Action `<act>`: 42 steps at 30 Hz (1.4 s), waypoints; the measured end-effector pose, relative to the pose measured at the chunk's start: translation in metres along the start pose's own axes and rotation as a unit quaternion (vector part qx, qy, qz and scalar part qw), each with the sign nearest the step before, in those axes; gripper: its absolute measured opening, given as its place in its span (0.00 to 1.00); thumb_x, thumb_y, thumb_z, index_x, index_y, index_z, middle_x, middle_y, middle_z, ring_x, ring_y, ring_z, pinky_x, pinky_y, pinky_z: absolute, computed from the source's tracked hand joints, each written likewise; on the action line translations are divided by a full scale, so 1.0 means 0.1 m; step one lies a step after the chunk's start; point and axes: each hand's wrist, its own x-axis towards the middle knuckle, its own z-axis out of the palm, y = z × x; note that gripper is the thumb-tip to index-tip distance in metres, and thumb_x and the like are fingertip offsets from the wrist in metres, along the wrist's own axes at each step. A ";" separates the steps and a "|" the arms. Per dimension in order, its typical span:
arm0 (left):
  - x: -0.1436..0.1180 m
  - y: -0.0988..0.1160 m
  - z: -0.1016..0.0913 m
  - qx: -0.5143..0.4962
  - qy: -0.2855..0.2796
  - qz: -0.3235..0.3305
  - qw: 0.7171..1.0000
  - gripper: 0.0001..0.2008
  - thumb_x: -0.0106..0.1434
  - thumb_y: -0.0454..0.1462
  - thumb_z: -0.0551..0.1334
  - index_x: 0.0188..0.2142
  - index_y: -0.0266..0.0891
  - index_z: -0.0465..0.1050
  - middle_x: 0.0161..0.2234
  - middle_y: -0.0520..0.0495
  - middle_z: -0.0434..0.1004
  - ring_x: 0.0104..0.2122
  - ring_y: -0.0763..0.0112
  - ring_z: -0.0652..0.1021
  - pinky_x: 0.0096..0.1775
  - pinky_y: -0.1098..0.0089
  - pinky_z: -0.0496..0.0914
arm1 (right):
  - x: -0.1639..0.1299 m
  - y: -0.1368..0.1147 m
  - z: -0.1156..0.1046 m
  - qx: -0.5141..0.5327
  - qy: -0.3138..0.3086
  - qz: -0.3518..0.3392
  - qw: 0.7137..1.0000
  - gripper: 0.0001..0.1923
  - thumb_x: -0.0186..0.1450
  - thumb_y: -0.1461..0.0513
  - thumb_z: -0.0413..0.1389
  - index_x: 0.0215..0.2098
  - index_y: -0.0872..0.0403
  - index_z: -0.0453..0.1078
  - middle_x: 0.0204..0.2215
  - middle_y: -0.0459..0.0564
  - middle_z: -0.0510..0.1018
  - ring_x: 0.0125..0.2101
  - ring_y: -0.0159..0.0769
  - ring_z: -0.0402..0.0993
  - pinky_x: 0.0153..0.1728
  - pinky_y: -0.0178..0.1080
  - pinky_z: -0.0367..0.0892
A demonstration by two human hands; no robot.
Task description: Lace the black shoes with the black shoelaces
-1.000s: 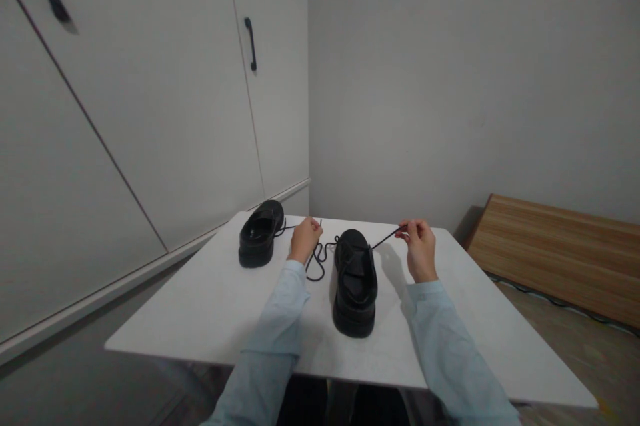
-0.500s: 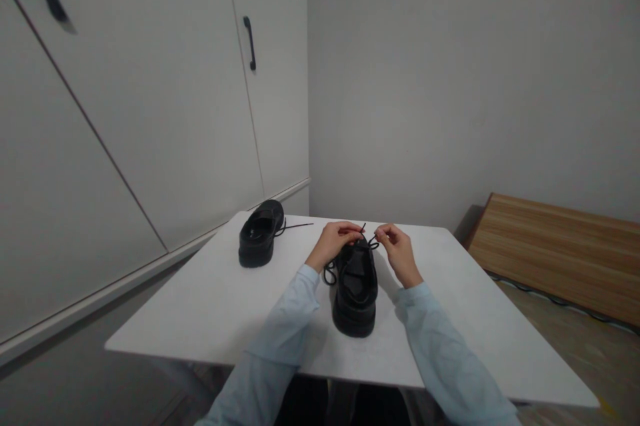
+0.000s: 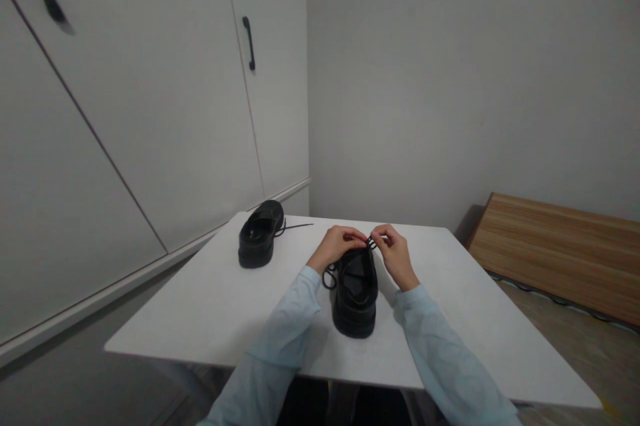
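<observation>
A black shoe [image 3: 354, 303] stands upright on the white table with its heel toward me. Over its front, my left hand [image 3: 339, 243] is closed in a pinch on the black shoelace [image 3: 371, 243]. My right hand [image 3: 393, 251] pinches the same lace just to the right, and the fingertips of both hands nearly meet. A loop of lace hangs at the shoe's left side. Farther left stands a second black shoe [image 3: 256, 254], apart from my hands, its lace trailing to the right across the table. My fingers partly cover the front of the nearer shoe.
The white table [image 3: 200, 316] reaches close to my body. White cabinet doors with a dark handle [image 3: 249, 43] rise at the left, and a grey wall stands behind. To the right, a wood-grain panel [image 3: 560, 246] sits low beyond the table edge.
My right hand has moved slightly left, bringing its fingertips closer to those of my left hand at the lace. Both shoes stay in place.
</observation>
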 end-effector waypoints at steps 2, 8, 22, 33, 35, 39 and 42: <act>0.00 -0.01 -0.01 0.012 -0.011 0.009 1.000 0.11 0.50 0.38 0.67 0.32 0.34 0.78 0.31 0.44 0.81 0.33 0.68 0.78 0.39 0.70 0.71 | 0.00 -0.01 0.00 0.000 -0.001 0.000 1.000 0.12 0.60 0.53 0.54 0.26 0.52 0.67 0.29 0.48 0.71 0.33 0.37 0.67 0.34 0.37 0.63; -0.01 -0.02 0.00 0.020 -0.034 0.010 0.999 0.14 0.50 0.41 0.68 0.33 0.33 0.78 0.31 0.45 0.80 0.32 0.69 0.78 0.39 0.71 0.70 | -0.01 -0.02 0.01 0.001 0.006 -0.003 1.000 0.11 0.60 0.53 0.54 0.27 0.52 0.67 0.29 0.48 0.71 0.33 0.37 0.67 0.34 0.37 0.63; -0.02 0.08 0.03 -0.055 -0.005 0.007 0.998 0.11 0.51 0.39 0.66 0.29 0.33 0.71 0.27 0.50 0.73 0.29 0.74 0.74 0.37 0.73 0.67 | 0.04 0.11 -0.05 0.014 -0.073 0.019 0.997 0.20 0.55 0.52 0.60 0.43 0.50 0.66 0.44 0.52 0.73 0.47 0.42 0.67 0.48 0.46 0.62; 0.00 0.15 -0.02 -0.084 0.046 0.007 0.995 0.12 0.53 0.40 0.64 0.33 0.36 0.67 0.25 0.51 0.75 0.29 0.72 0.76 0.36 0.72 0.68 | -0.01 0.11 -0.05 -0.007 -0.246 0.091 0.965 0.30 0.54 0.53 0.62 0.52 0.52 0.62 0.54 0.56 0.68 0.56 0.46 0.61 0.56 0.51 0.57; 0.01 0.19 -0.04 -0.071 0.038 0.012 0.997 0.11 0.54 0.40 0.64 0.33 0.36 0.67 0.25 0.51 0.75 0.28 0.72 0.76 0.35 0.73 0.68 | -0.01 0.09 -0.04 -0.008 -0.248 0.098 0.964 0.30 0.54 0.53 0.61 0.51 0.53 0.61 0.54 0.57 0.68 0.56 0.45 0.62 0.56 0.51 0.57; 0.07 0.24 -0.09 -0.054 0.031 -0.007 0.998 0.10 0.55 0.39 0.63 0.32 0.35 0.67 0.24 0.51 0.74 0.25 0.74 0.75 0.31 0.74 0.67 | 0.00 0.09 -0.05 -0.009 -0.255 0.098 0.962 0.30 0.55 0.53 0.61 0.52 0.53 0.60 0.54 0.57 0.67 0.56 0.45 0.62 0.56 0.51 0.55; 0.14 0.25 -0.15 -0.046 0.025 -0.030 0.998 0.09 0.55 0.39 0.62 0.31 0.35 0.66 0.25 0.51 0.74 0.24 0.76 0.74 0.29 0.74 0.67 | 0.00 0.10 -0.05 -0.018 -0.257 0.096 0.962 0.30 0.55 0.53 0.61 0.52 0.53 0.60 0.53 0.56 0.67 0.55 0.45 0.61 0.56 0.52 0.54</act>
